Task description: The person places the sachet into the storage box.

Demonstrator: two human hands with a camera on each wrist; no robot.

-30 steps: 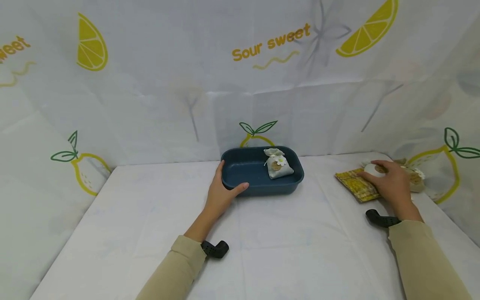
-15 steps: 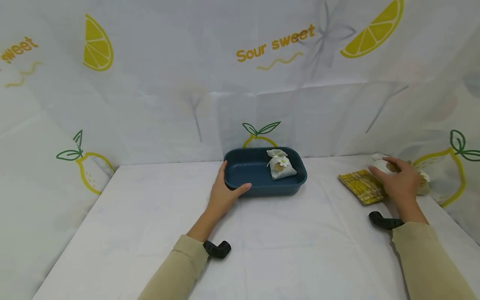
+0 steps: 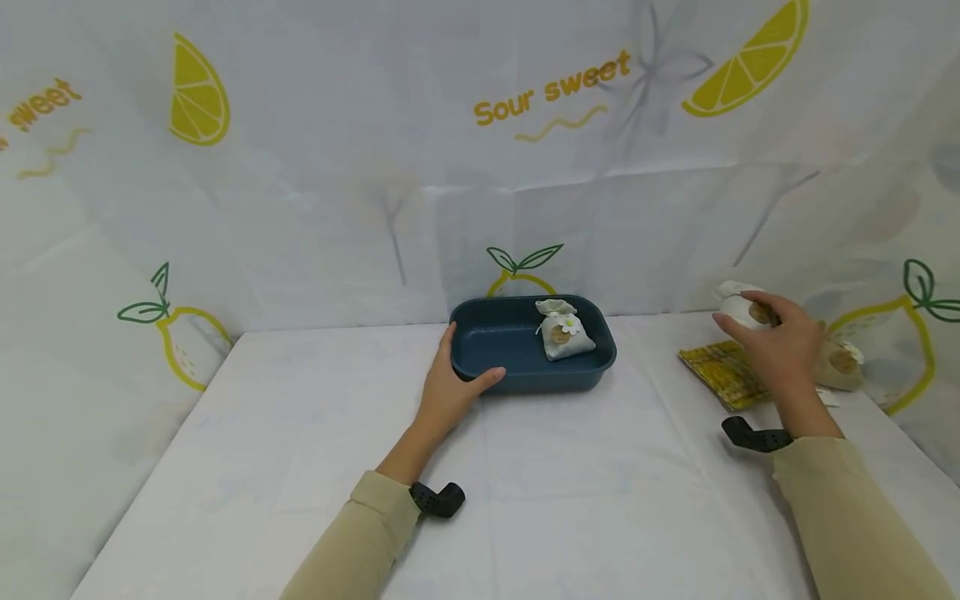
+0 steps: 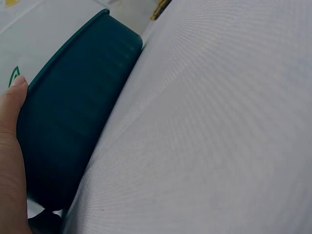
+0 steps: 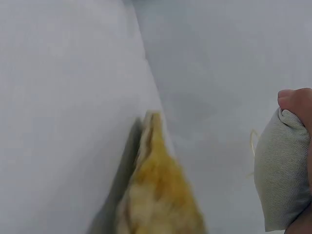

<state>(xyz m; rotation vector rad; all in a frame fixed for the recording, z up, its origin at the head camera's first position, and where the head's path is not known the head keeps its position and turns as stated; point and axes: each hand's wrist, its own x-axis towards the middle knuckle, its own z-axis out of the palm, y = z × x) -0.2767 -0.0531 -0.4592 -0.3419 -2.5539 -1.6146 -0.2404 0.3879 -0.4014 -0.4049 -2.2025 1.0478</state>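
Plump pale cloth pouch [image 3: 738, 311] was pinched in the right hand [image 3: 783, 343], clear of the surface [image 3: 585, 492]. Dark blue tub [image 3: 491, 335] sat upright, left hand [image 3: 447, 385] on its near-left corner; daisy-trimmed pouch [image 3: 573, 347] lay inside, right half.

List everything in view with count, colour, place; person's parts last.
Cloth-covered table: 1, white, foreground
Lemon-print backdrop: 1, white, behind
Rectangular tub: 1, dark blue, back centre
Daisy-trimmed cloth pouch: 1, pale grey, in the tub
Patched cloth pouch: 1, white, held at right
Flower-trimmed cloth pouch: 1, beige, far right
Flat patterned packet: 1, yellow-brown, right
Small flat piece: 1, white, by the beige pouch
Wrist devices: 2, black, both wrists
Sleeves: 2, beige, both arms
Left hand: 1, bare, at the tub's corner
Right hand: 1, bare, pinching the white pouch
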